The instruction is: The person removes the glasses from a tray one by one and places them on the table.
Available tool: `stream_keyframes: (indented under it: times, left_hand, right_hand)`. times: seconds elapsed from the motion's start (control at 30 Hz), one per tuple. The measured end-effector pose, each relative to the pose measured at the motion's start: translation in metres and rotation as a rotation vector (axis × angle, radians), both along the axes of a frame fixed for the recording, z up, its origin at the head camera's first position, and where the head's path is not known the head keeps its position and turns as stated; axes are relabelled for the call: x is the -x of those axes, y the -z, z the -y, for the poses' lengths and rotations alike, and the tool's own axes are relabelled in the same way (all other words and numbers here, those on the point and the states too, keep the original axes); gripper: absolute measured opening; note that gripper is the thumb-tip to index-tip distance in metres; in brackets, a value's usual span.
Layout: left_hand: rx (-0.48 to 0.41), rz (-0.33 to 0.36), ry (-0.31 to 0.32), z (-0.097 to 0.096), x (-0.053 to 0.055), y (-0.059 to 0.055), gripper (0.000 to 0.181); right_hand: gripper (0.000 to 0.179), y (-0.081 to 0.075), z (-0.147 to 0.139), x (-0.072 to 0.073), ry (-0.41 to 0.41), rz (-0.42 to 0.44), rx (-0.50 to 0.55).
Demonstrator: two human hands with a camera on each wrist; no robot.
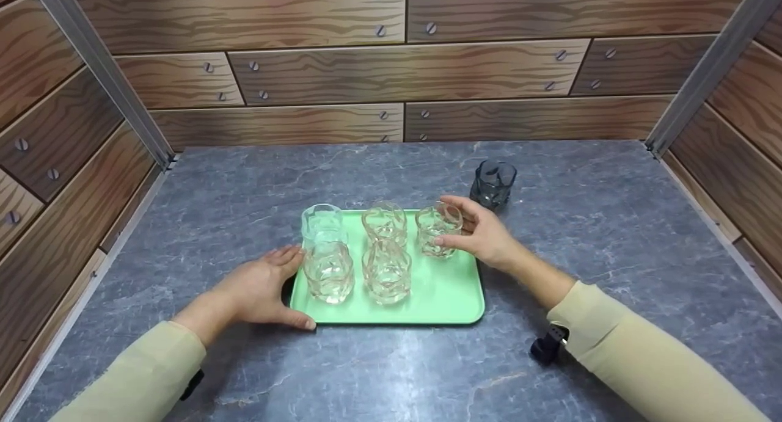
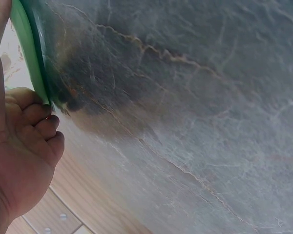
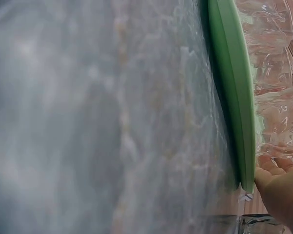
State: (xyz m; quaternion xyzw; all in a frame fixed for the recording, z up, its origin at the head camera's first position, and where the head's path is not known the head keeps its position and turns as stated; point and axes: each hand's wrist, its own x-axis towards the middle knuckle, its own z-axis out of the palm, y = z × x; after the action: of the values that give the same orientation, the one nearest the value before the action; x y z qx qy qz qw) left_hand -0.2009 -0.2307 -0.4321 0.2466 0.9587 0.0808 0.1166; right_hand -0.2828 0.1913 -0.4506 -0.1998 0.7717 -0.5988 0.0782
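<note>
A light green tray (image 1: 437, 297) holds several clear, wavy-sided glasses; the back-left one (image 1: 324, 223) has a bluish tint. My left hand (image 1: 259, 287) grips the tray's left side, its thumb at the front-left corner. In the left wrist view, the fingers (image 2: 48, 127) of that hand curl at the tray's rim (image 2: 31, 58). My right hand (image 1: 486, 236) holds the back-right pinkish glass (image 1: 429, 232), thumb in front and fingers behind. That glass (image 3: 282, 119) stands upright over the tray; whether its base touches the tray I cannot tell.
A dark grey glass (image 1: 493, 184) stands on the marbled table (image 1: 586, 226) behind my right hand. Wood-patterned walls (image 1: 403, 74) enclose the back and both sides. The other glasses stand close together on the tray's left and middle.
</note>
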Motion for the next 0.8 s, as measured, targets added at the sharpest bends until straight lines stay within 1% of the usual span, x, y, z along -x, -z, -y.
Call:
stream_keyframes:
  times: [0.2, 0.43, 0.8]
  left_hand:
    - [-0.001, 0.011, -0.011, 0.0003, 0.0001, 0.0013, 0.139]
    - [0.001, 0.019, -0.018, 0.0007, 0.0000, 0.0016, 0.139]
    - [-0.003, 0.005, -0.009, 0.0013, 0.0000, 0.0030, 0.140]
  right_hand:
    - [0.082, 0.0036, 0.0013, -0.0003, 0.010, 0.003, 0.015]
    - [0.083, 0.0064, 0.0023, 0.0002, 0.019, 0.005, 0.022]
    - [0.081, 0.0090, 0.0034, 0.0005, 0.035, -0.020, 0.002]
